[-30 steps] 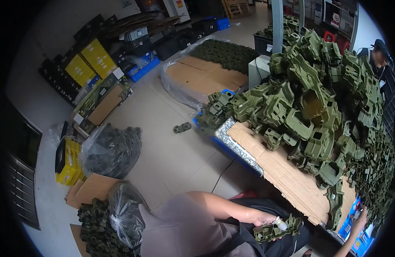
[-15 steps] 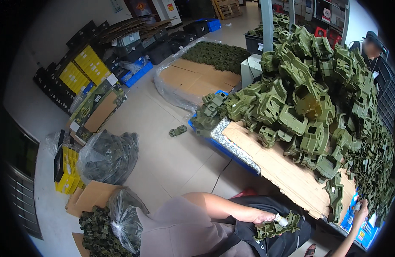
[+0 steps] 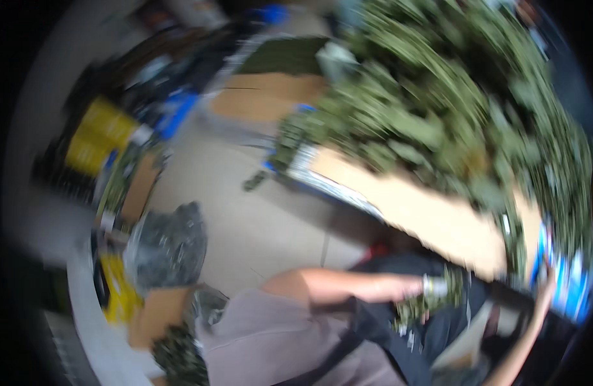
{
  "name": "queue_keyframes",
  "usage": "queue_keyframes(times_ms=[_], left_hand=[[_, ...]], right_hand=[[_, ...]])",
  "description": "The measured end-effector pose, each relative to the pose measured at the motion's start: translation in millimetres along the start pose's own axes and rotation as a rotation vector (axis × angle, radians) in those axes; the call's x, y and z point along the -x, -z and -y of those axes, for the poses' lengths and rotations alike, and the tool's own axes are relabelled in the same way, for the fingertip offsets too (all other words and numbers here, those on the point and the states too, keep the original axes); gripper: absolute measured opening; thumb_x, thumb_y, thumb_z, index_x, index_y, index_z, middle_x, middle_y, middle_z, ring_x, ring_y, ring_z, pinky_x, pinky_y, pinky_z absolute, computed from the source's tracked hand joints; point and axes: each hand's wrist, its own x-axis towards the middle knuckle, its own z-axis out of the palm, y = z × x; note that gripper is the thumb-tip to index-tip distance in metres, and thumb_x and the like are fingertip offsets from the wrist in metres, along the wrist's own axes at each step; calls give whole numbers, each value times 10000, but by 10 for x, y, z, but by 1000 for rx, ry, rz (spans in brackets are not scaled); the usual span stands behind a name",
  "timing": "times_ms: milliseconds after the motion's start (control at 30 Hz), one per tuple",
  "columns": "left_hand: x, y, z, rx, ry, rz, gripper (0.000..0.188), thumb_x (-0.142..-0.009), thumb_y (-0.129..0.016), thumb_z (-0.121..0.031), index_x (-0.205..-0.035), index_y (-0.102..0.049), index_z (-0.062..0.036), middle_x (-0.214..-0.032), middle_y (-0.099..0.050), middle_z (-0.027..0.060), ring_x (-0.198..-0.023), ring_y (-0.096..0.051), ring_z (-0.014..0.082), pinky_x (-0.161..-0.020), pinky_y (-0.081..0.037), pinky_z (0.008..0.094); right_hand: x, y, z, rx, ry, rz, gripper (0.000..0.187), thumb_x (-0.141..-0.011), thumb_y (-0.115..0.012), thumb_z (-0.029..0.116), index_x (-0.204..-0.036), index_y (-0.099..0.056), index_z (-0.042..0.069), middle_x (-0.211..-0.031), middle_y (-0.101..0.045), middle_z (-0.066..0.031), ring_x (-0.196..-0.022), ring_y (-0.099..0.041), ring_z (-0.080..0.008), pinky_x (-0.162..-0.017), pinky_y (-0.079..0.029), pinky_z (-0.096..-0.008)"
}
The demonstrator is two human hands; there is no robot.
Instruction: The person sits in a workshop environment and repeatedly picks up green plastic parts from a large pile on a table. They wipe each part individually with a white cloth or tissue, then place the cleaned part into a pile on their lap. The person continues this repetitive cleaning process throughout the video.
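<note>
A dark green moulded plastic part [image 3: 447,293] lies over my lap, gripped in my left hand [image 3: 406,287]. Something white, perhaps a finger wrap, shows at that hand's fingertips. Out at the right, my right hand [image 3: 546,291] is beside a blue-and-white printed package [image 3: 566,293] at the table's edge; motion smears its fingers, so what it holds, if anything, cannot be made out. Just above it spreads a heap of small green parts [image 3: 570,212]. A long green part [image 3: 515,248] hangs over the near edge of the cardboard [image 3: 412,206] covering the table.
Larger green mouldings [image 3: 419,109] are piled high on the table. Left on the floor sit a clear bag of dark parts [image 3: 166,248], yellow boxes [image 3: 119,289] and a blue crate [image 3: 179,114]. One loose green part [image 3: 255,181] lies on the floor near the table's corner.
The whole view has swung and blurred, with the table pile shifting up and left. My left hand keeps hold of the green part; my right hand stays by the blue package.
</note>
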Motion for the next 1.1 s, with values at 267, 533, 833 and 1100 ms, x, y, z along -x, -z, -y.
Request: queue_keyframes(times_ms=[267, 533, 833, 1100], left_hand=[[199, -104, -14, 134, 61, -196, 463, -880, -497, -428, -1190, -495, -85, -934, -625, 100, -745, -642, 229, -661, -550, 360], [180, -289, 4, -40, -62, -267, 385, -968, -367, -235, -1335, -307, -134, -1185, -516, 84, -1015, -569, 164, -824, -521, 328], [185, -172, 68, -100, -32, -352, 433, -925, -490, -267, -1325, -370, -153, -1122, -551, 41, -955, -587, 163, -790, -525, 349], [232, -511, -167, -223, -187, -141, 584, -904, -520, -183, -1399, -217, -124, -1228, -475, 67, -1014, -540, 161, -791, -501, 311]], right_hand=[[1795, -142, 2577, -390, 185, 463, 319, -653, -654, 34, -969, -646, 75, -835, -649, -114, -785, -635, -266, -691, -508, -341], [1877, -525, 2725, -191, 242, 715, 303, -614, -560, -31, -913, -581, 11, -742, -583, -156, -689, -619, -317, -589, -503, -391], [1975, -789, 2642, -296, 236, 663, 297, -612, -538, -51, -898, -574, 20, -736, -594, -160, -668, -622, -322, -596, -511, -400], [1388, -192, 2547, -350, 391, 630, 383, -705, -645, 90, -1082, -577, 77, -774, -628, -183, -745, -635, -305, -694, -505, -382]])
